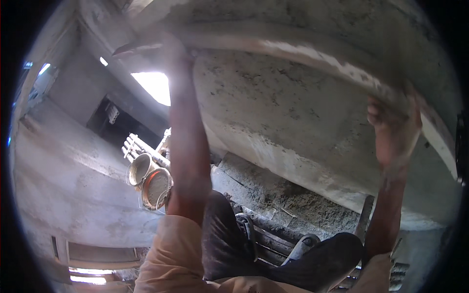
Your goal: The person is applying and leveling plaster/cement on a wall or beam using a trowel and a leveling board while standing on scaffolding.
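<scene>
A long, pale straightedge board [312, 53] lies across the grey plastered wall [273, 97], bowed by the lens and marked with whitish streaks. Near its left part, my raised left hand [175, 49] is closed on the board; glare and blur smear its fingers. Toward the other end, my right hand [394, 124] has its fingers curled round the lower edge of the board. Both arms reach upward. Dark patches and pits mark the wall's rough surface below the board.
Two buckets [157, 188] of grey mix stand left of my left forearm, beside stacked pale poles [141, 146]. Rough mortar [293, 207] lies along the wall's foot. Beneath my shoes [300, 248] are slatted planks [273, 241] with gaps. Bright light enters through an opening [154, 87].
</scene>
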Motion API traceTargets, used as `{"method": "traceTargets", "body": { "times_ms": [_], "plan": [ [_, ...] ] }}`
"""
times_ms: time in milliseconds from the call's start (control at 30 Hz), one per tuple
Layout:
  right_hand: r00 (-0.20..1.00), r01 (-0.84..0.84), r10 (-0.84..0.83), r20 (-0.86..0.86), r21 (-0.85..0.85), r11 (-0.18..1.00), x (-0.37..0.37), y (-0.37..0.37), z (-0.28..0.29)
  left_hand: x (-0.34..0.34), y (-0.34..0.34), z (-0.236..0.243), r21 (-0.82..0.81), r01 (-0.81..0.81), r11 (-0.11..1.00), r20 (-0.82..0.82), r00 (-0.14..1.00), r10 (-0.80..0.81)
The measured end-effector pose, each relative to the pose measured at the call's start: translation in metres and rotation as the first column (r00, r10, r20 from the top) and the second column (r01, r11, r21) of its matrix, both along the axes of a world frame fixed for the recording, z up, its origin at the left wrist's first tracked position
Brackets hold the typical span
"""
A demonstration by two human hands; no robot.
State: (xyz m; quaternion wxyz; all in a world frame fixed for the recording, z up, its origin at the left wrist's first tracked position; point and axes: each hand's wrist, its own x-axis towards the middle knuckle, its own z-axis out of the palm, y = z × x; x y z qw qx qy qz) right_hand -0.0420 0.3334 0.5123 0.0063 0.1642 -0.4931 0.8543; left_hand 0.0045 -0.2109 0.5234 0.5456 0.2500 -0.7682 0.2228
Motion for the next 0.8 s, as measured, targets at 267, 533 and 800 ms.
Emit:
{"method": "traceTargets", "body": {
  "times_ms": [267,533,800],
  "plan": [
    [0.974,0.003,0.012,-0.224,0.067,0.998,-0.027,-0.009,0.039,-0.022,-0.047,0.13,0.311,0.413,0.856,0.081,0.886,-0.457],
    [0.996,0.065,-0.068,0.051,0.051,0.997,-0.019,0.0,-0.034,0.005,-0.037,-0.051,0.265,0.641,0.721,-0.274,0.766,-0.581],
    [0.969,-0.177,0.178,0.173,-0.024,0.984,-0.034,0.043,-0.097,-0.04,0.071,-0.104,0.279,0.96,-0.009,-0.95,0.277,0.141]
  ]
}}
